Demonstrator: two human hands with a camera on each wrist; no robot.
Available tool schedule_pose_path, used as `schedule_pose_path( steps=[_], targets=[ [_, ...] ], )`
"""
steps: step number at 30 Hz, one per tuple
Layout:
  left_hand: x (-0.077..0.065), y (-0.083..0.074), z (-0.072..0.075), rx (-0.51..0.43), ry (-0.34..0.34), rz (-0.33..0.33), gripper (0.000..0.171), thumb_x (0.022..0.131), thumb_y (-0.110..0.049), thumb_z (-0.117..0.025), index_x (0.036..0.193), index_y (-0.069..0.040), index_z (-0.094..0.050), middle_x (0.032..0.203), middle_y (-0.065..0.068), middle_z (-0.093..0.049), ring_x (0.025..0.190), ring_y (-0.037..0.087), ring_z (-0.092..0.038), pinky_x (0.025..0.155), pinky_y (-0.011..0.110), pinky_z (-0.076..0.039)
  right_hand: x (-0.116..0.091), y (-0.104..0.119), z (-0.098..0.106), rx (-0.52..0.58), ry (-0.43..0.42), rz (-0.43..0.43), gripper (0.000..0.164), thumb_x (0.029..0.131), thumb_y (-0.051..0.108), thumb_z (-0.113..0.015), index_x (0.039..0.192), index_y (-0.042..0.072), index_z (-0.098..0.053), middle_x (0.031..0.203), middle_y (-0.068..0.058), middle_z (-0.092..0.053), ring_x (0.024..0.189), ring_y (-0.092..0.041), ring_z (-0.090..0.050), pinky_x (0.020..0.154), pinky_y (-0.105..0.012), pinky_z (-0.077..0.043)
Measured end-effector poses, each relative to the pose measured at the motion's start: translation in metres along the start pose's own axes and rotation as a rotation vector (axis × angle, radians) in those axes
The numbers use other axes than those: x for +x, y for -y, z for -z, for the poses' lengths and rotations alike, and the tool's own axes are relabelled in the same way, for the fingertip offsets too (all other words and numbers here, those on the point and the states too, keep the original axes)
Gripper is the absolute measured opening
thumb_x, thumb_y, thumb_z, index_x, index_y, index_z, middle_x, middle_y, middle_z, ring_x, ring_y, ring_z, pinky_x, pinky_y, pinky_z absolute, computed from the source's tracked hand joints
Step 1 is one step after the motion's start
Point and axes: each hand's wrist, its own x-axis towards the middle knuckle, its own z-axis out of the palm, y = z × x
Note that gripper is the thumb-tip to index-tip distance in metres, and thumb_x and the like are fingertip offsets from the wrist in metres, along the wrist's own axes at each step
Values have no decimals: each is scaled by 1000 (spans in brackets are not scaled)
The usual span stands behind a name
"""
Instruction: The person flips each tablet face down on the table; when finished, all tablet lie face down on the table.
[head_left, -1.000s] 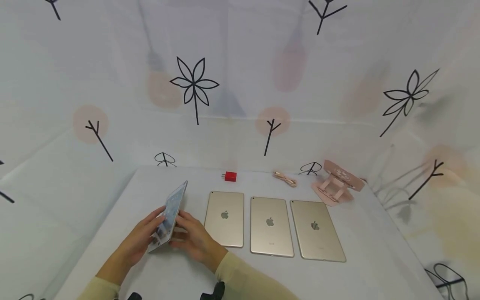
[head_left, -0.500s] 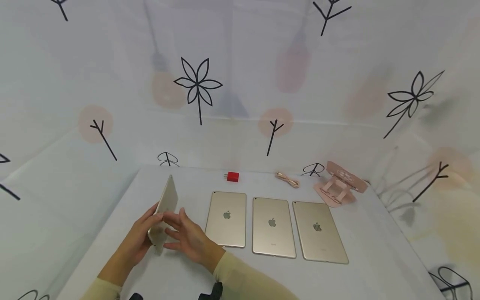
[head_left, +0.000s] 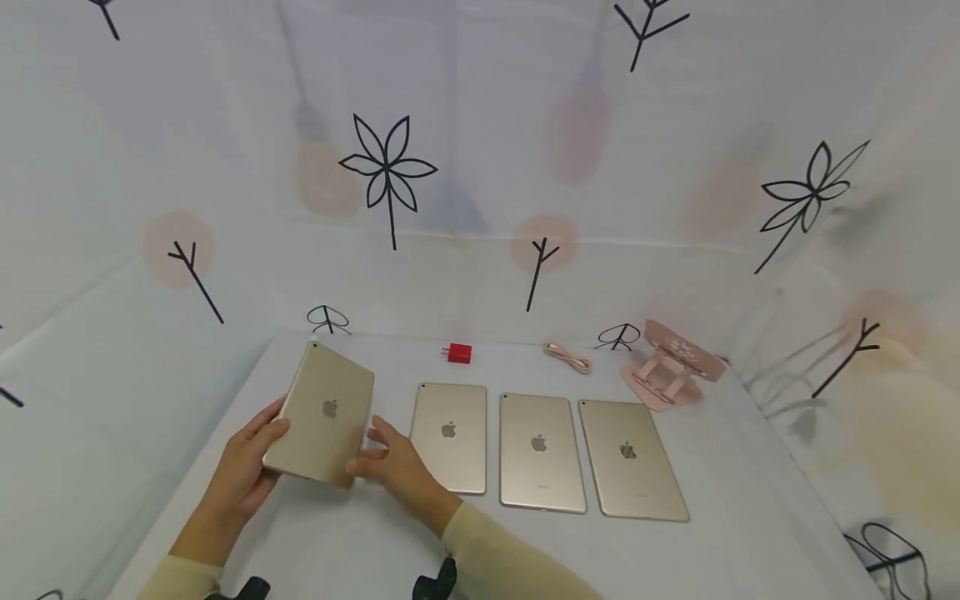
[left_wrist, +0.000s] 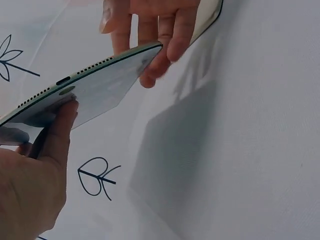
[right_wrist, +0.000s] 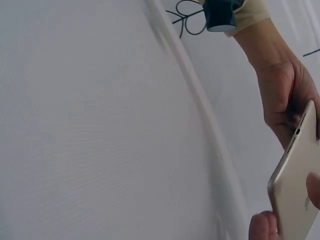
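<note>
In the head view, my left hand (head_left: 243,467) grips a gold tablet (head_left: 322,417) by its lower left edge. The tablet is tilted above the table, its back with a dark apple mark facing me. From the left wrist view, my left thumb (left_wrist: 62,125) lies on the glossy screen side (left_wrist: 100,102). My right hand (head_left: 401,471) is at the lower right edge, its thumb over the back and its fingers beyond the edge. These right fingers (left_wrist: 177,35) look relaxed in the left wrist view. Part of each hand is hidden by the tablet.
Three gold tablets lie face down in a row: left (head_left: 450,437), middle (head_left: 542,454) and right (head_left: 633,462). Behind them are a red charger plug (head_left: 459,353), a coiled pale cable (head_left: 567,358) and a pink folding stand (head_left: 667,371). A patterned cloth (head_left: 465,167) hangs behind the white table (head_left: 750,517).
The held tablet has turned from showing its screen, through edge-on, to showing its gold back. My right hand has come off it and returned to its right edge.
</note>
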Motion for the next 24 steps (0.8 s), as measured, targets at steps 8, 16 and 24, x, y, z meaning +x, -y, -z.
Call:
schedule_pose_path(
  steps=[8, 16, 24],
  targets=[
    [5, 9, 13, -133, -53, 84, 34, 104, -2, -53, 120, -24, -73, 118, -9, -73, 110, 8, -68, 92, 25, -56, -1, -6, 6, -57, 79, 8, 97, 79, 3, -85, 158, 16, -31, 117, 0, -53, 93, -12, -60, 74, -23, -52],
    [12, 12, 22, 333, -107, 219, 66, 104, -22, -60, 160, -8, -28, 145, 2, -54, 112, 0, -62, 96, 20, -53, 1, -11, 10, -149, 16, -8, 110, 76, 0, -86, 163, 11, -20, 115, 0, -52, 90, -12, -59, 69, -22, -51],
    [16, 15, 17, 589, -102, 307, 61, 110, -28, -44, 159, 2, -24, 160, 24, -33, 129, 20, -48, 91, 20, -48, 7, -9, 16, -248, -33, -43, 110, 73, -2, -87, 162, 6, -22, 110, 3, -58, 86, -12, -62, 70, -23, -53]
  ],
)
